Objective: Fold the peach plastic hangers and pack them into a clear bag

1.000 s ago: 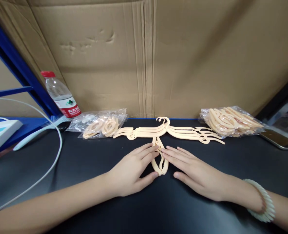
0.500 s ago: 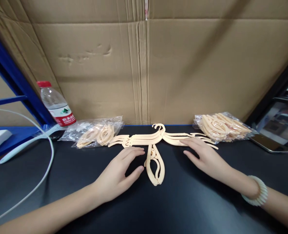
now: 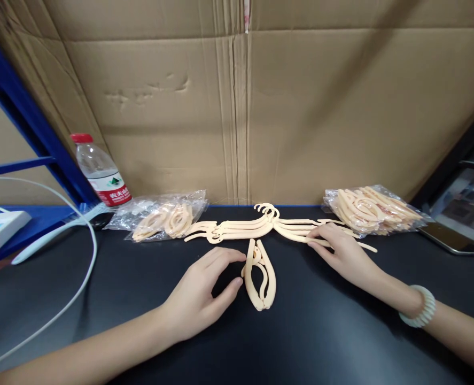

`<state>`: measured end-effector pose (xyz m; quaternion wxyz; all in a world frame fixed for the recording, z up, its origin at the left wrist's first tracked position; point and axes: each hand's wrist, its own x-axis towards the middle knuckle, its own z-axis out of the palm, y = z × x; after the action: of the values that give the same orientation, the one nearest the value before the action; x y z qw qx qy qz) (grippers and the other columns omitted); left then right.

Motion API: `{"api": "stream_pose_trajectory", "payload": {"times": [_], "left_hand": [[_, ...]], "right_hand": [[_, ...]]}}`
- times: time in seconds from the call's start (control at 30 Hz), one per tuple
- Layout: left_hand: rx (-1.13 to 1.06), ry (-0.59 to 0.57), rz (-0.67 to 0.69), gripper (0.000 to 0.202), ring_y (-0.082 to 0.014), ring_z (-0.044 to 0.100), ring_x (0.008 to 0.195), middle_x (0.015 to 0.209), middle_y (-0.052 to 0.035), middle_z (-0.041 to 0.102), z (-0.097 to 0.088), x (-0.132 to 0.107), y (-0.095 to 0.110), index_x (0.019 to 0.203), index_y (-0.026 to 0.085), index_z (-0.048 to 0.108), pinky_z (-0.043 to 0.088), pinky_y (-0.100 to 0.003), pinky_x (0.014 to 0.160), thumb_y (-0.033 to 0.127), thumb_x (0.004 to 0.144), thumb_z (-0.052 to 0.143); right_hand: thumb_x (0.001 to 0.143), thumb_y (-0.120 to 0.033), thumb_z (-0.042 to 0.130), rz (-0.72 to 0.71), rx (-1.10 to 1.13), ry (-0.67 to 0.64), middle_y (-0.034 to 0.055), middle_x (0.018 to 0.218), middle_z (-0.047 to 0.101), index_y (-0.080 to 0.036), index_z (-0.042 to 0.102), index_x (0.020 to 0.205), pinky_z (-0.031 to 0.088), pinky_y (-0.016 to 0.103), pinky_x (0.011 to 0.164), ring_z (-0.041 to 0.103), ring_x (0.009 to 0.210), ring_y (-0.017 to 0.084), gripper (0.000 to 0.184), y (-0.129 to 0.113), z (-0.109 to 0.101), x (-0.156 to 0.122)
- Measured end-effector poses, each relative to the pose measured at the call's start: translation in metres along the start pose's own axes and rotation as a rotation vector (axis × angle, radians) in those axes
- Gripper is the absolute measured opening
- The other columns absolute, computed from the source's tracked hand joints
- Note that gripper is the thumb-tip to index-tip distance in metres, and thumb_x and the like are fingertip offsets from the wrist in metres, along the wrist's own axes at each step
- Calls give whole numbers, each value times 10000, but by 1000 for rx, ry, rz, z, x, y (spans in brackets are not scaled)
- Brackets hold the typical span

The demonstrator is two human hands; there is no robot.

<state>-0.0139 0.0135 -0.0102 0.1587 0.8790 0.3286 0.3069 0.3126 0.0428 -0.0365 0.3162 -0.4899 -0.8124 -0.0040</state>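
Note:
A row of unfolded cream plastic hangers (image 3: 240, 229) lies across the back of the black table (image 3: 140, 267). A folded cream hanger (image 3: 261, 275) lies lengthwise in front of them. My left hand (image 3: 204, 289) rests beside the folded hanger, fingers curved, thumb and forefinger touching its left edge. My right hand (image 3: 343, 251) lies on the right arms of the unfolded hangers, fingertips pinching the topmost arm. A pale bead bracelet (image 3: 419, 306) is on my right wrist.
Two clear bags of folded hangers lie at the back: one left (image 3: 162, 218), one right (image 3: 371, 209). A water bottle (image 3: 100, 171) stands by a blue rack post (image 3: 32, 128). A white cable (image 3: 80, 267) loops at left. A phone (image 3: 449, 238) lies far right. Cardboard (image 3: 237, 107) forms the back wall.
Both hands left the folded hanger's sides. My right hand moved right and back onto the arms of the unfolded hangers. My left hand drew back slightly, staying at the folded hanger's left edge.

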Motion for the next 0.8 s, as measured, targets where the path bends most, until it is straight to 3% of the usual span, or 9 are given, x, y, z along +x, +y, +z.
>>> {"api": "stream_pose_trajectory", "payload": {"times": [0.13,0.3,0.37,0.47,0.57,0.8], "left_hand": [[-105,110,-167,200,-215,620,993,1087,-55,661,0,1,2,1105,217,580,486,-343,881,226,914,521],[-465,241,-389,116,-214,641,912,941,-58,648,1,3,4,933,191,563,506,-343,820,298,892,541],[-577,292,-471,176,-208,649,873,973,-65,635,2,5,5,966,186,537,513,-343,800,330,870,569],[-685,394,-570,400,-194,664,833,1180,-100,584,1,8,8,1168,196,453,522,-343,765,352,835,611],[-721,410,-588,470,-176,661,812,1268,-116,549,1,9,11,1213,201,422,518,-323,742,359,824,633],[-750,363,-545,564,-122,588,656,1009,-48,649,-1,5,11,1288,203,357,497,-284,661,344,831,656]], "right_hand": [[963,-310,463,99,38,31,58,925,690,-222,565,959,514,361,720,661,830,244,135,-8,-5,-1],[960,-357,458,129,51,183,54,927,702,-229,565,973,515,350,723,679,820,243,166,-13,-10,-3],[951,-368,476,151,49,250,50,898,701,-229,570,982,517,342,704,678,776,234,171,-15,-11,-4],[944,-378,491,152,24,297,54,899,703,-227,578,991,523,339,687,683,765,234,180,-18,-11,-4],[950,-359,485,78,-4,288,65,967,711,-226,582,1003,537,337,722,695,822,237,173,-22,-8,-5],[966,-300,485,-68,-72,286,54,950,702,-226,586,1025,536,319,738,679,841,215,139,-25,-3,-9]]}}
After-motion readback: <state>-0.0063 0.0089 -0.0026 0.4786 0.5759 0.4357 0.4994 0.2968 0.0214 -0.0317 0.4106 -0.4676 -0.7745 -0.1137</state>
